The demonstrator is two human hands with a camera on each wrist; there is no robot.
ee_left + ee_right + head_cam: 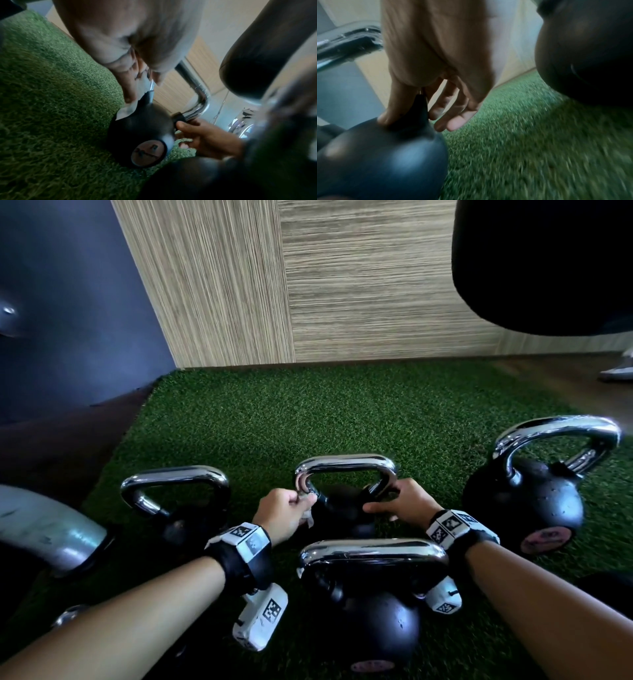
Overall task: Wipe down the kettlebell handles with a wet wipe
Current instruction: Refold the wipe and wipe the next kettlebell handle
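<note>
Roughly, kettlebells: four with chrome handles in the head view, all on the green turf [342, 412]; one more large grey handle [51, 529] shows outside the left forearm, its body out of view.
Middle kettlebell [342, 518]: between the two hands, black body, chrome handle [346, 465] arching above both sets of knuckles.
Near kettlebell [373, 621]: just behind the hands, between the two forearms.
Left kettlebell [178, 508]: just outside the left hand, untouched.
Right kettlebell [527, 501]: well outside the right hand, the biggest handle, untouched.
Wet wipe [310, 517]: one, white, bunched; it hangs from under the left fingers against the left leg of the middle handle.
Left hand [286, 513]: fingers curled tight, pinching the wipe onto the handle's left leg, close to where it joins the body.
Right hand [407, 503]: fingers loosely extended; thumb [393, 102] on one side of the handle's right base and fingers [447, 105] on the other, steadying it. Whether they actually clamp it I cannot tell; the wrist view is blurred.
Wall: wood-grain panels beyond the turf, ahead of both hands.
</note>
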